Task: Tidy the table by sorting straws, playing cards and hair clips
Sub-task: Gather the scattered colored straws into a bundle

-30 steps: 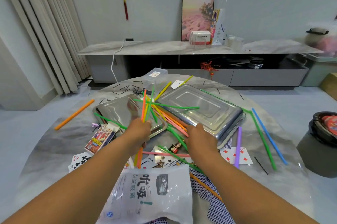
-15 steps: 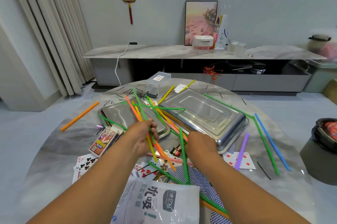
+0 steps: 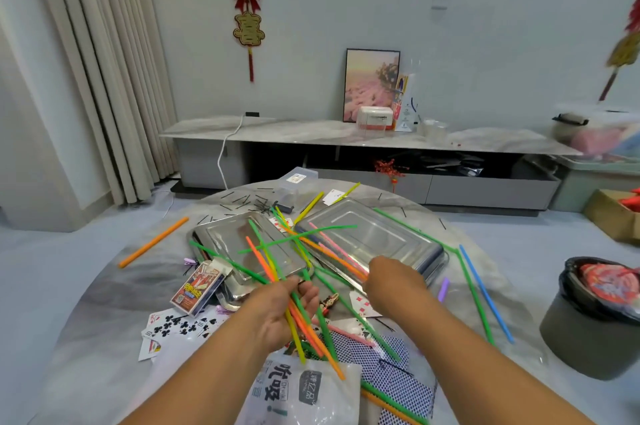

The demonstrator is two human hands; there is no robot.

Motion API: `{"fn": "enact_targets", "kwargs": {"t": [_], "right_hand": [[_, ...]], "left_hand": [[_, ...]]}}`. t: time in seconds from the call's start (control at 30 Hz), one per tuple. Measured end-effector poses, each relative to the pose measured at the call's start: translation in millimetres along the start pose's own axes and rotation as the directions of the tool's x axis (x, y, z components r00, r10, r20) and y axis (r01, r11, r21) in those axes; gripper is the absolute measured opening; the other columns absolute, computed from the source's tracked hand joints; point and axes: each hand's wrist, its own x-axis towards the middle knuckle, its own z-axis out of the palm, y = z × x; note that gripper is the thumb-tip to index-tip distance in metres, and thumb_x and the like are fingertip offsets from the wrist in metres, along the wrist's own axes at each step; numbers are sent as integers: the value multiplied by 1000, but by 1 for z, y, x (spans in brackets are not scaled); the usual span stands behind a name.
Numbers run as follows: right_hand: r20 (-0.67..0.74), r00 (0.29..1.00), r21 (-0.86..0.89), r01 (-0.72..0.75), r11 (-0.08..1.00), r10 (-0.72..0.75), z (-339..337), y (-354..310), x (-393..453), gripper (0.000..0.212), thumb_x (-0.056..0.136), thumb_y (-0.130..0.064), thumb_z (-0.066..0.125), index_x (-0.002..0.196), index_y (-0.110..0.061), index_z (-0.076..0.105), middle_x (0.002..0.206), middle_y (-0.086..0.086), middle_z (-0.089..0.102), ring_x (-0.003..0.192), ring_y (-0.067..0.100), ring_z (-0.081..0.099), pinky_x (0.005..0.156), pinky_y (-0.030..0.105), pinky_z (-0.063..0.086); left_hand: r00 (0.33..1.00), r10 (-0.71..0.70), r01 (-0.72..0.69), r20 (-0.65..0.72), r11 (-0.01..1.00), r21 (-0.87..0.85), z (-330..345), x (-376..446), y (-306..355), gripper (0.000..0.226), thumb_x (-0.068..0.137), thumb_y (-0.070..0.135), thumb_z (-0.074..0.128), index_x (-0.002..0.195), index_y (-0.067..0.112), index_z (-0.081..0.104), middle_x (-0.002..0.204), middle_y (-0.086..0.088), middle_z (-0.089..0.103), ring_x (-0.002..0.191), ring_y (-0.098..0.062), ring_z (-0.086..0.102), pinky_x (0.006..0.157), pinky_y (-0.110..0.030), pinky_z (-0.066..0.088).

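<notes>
Nearest the camera a white plastic bag (image 3: 304,390) with printed characters lies at the table's near edge, with blue-backed playing cards (image 3: 398,365) spread just to its right. Above the bag the left hand (image 3: 280,312) curls around a loose bundle of straws (image 3: 304,317), green, orange and yellow, which fan up over the trays and down across the bag. The right hand (image 3: 393,281) reaches over the near rim of the right tray (image 3: 408,241); its fingers are turned away, so I cannot tell whether they grip anything. To the left lie face-up club cards (image 3: 180,324) and a colourful card box (image 3: 197,288) leaning against the left tray (image 3: 225,237). More straws cross both steel trays, blocking much of their surfaces. A green straw (image 3: 472,289) and a blue straw (image 3: 485,293) lie right of the trays, a purple one (image 3: 443,289) beside the right hand, an orange one (image 3: 152,243) far left. Black hair clips (image 3: 249,201) are scattered at the far edge near a clear plastic box (image 3: 298,182). A dark bin (image 3: 588,338) stands on the floor to the right; a low cabinet (image 3: 363,137) runs along the wall.
</notes>
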Motion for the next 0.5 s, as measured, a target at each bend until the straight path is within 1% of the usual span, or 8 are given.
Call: {"fn": "enact_targets", "kwargs": {"t": [0.07,0.17,0.23,0.3,0.37,0.4,0.47,0.5], "right_hand": [[54,998,68,10,998,-13,-5,5,-6,3,91,-16,57,89,-14,57,102,6,65,98,29,64,70,28,45],[154,983,328,43,944,-99,-6,10,-21,21,90,-21,61,71,-17,53,90,11,70,73,19,65,68,28,57],[227,959,406,65,912,-170,-7,9,-40,20,95,-20,58,76,-15,55,90,11,71,49,4,54,50,19,48],[276,940,490,40,871,-198,-2,8,-56,18,98,-21,56,83,-12,59,86,7,72,33,2,41,39,18,32],[305,932,570,-16,822,-194,7,9,-62,24,98,-24,57,77,-13,58,65,-1,65,37,8,35,38,17,27],[302,934,589,-26,808,-190,12,9,-62,27,97,-24,58,72,-15,57,55,-3,57,40,10,33,39,17,26],[289,941,614,-38,789,-180,19,7,-63,27,95,-22,57,69,-17,56,52,-2,46,44,11,34,40,18,26],[280,942,627,-34,778,-185,22,5,-63,25,93,-20,57,69,-17,57,54,-1,47,45,12,36,39,18,26]], "left_hand": [[1000,-19,19,6,1000,1,3,-3,-6,33,103,15,44,80,-5,57,56,-15,64,41,-20,64,41,-29,53],[999,-29,29,38,1000,5,10,-9,-19,35,105,17,40,84,-6,57,76,-17,63,66,-25,66,55,-32,56],[998,-32,32,59,999,0,14,-12,-28,35,105,18,40,85,-7,56,84,-18,61,84,-27,61,73,-35,52],[994,0,-1,110,1000,11,14,-14,-35,35,103,22,42,89,-5,59,83,-16,64,82,-26,64,71,-35,53],[988,43,-46,148,999,14,14,-15,-37,37,102,28,46,92,-3,63,83,-17,68,72,-26,66,60,-35,56],[986,65,-68,151,998,11,14,-14,-38,38,101,29,48,95,-5,63,88,-20,69,76,-28,67,63,-38,58],[981,117,-118,153,993,-7,16,-15,-41,30,98,23,53,99,-7,60,94,-23,66,86,-31,66,73,-45,58],[976,148,-151,160,989,5,18,-16,-43,24,97,17,55,97,-6,59,88,-21,64,83,-29,65,71,-44,59]]}}
